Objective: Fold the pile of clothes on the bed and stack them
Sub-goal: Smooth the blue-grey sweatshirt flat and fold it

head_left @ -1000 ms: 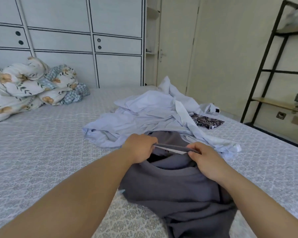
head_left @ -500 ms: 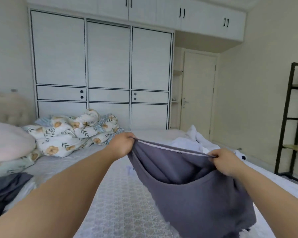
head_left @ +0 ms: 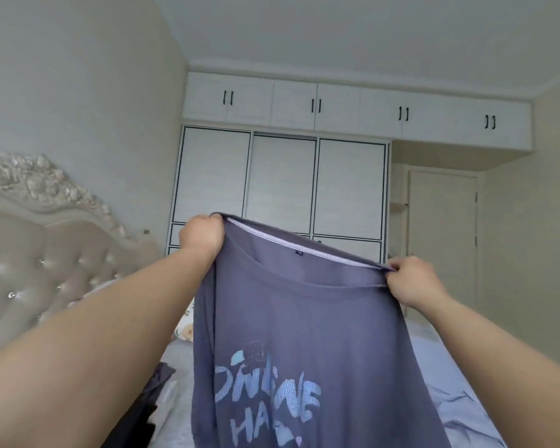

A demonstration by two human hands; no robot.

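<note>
Grey-violet jersey now hangs at full length before the camera: a T-shirt (head_left: 304, 318) that lay crumpled on the bed a second ago, beside the pale blue pile, has been lifted clear and shaken out, and the view has tilted up to the ceiling. That suggests the sorting step is done and this garment is ready to be laid flat for its first fold.

From the left, a tufted, button-studded headboard (head_left: 46, 253) with a carved floral crest rises at the wall. The left hand (head_left: 202, 236) clenches one end of the neckline in a fist. The cloth is soft and limp, with a pale ribbed tape inside the collar, a small dark label, and chunky light-blue lettering printed low on the chest. The right hand (head_left: 413, 281) pinches the other end of the collar, its fingers (head_left: 398, 265) curled on the seam. Behind stand a flat white wardrobe (head_left: 282, 179) with black outlines and, far right, a plain cream door (head_left: 443, 237). Pale blue fabric (head_left: 459, 405) lies rumpled on the bed at lower right.
</note>
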